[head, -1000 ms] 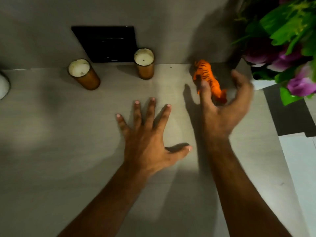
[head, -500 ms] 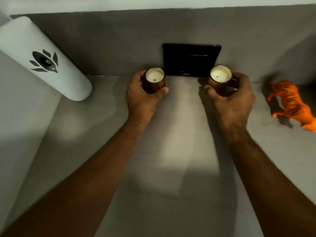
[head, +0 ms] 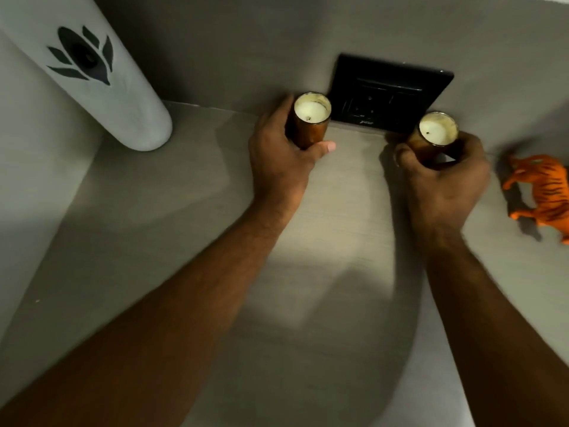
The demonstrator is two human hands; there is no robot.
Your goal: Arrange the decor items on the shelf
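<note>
1. Candles in amber glass, two of them, gripped one per hand at the back of the shelf [head: 184, 211]: left candle [head: 311, 120] wrapped by the left hand [head: 281, 161], right candle [head: 435, 135] wrapped by the right hand [head: 443, 180].
2. Left hand closed around its glass, thumb across the near side, fingers curled behind. Right hand closed likewise, knuckles toward the camera.
3. Beyond both hands, flat on the back wall between the two candles: black switch plate [head: 391, 100].
4. Far outboard of the left hand: white vase [head: 92, 72] with a dark flower motif. Just outboard of the right hand: orange tiger figurine [head: 545, 195], apart from the fingers.
5. Step in hand, by the look of it: positioning the pair either side of the plate. Next move probably calls for setting both down level and evenly spaced, then letting go without tipping them.
6. Hard to make out: whether either base touches the shelf or hangs just above it; bases hidden by fingers and shadow. Tiger cut off at the frame edge, vase top cropped too.
</note>
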